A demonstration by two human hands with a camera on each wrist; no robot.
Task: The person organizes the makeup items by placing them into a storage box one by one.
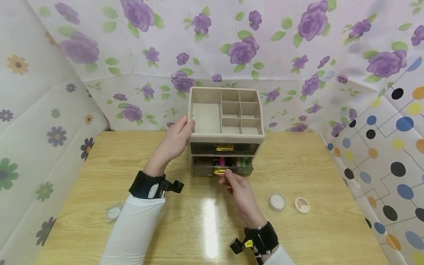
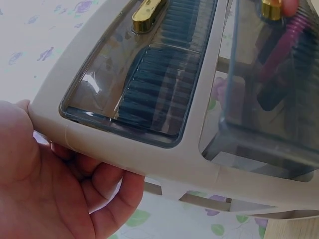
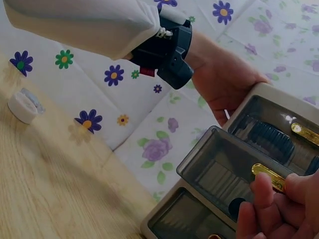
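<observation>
A beige desktop drawer organizer [image 1: 226, 137] with divided compartments on top stands against the back cloth. My left hand [image 1: 173, 141] holds its left side, and in the left wrist view the fingers [image 2: 112, 186] curl behind the body. A smoky see-through drawer [image 1: 202, 170] below the top one is pulled out, with pink, green and dark items inside. Thumb and fingers of my right hand [image 1: 243, 197] pinch its gold handle [image 3: 269, 178]. The upper drawer [image 1: 202, 148] is closed, and another drawer [image 3: 182, 216] shows beneath the pulled-out one in the right wrist view.
On the wooden table [image 1: 298, 169], a round white-lidded container [image 1: 276, 202] and a round palette [image 1: 302, 205] with pale sections lie to the right. A small clear case with a white disc [image 1: 114, 212] lies at the left, beside my left sleeve. Patterned cloths hang around the table.
</observation>
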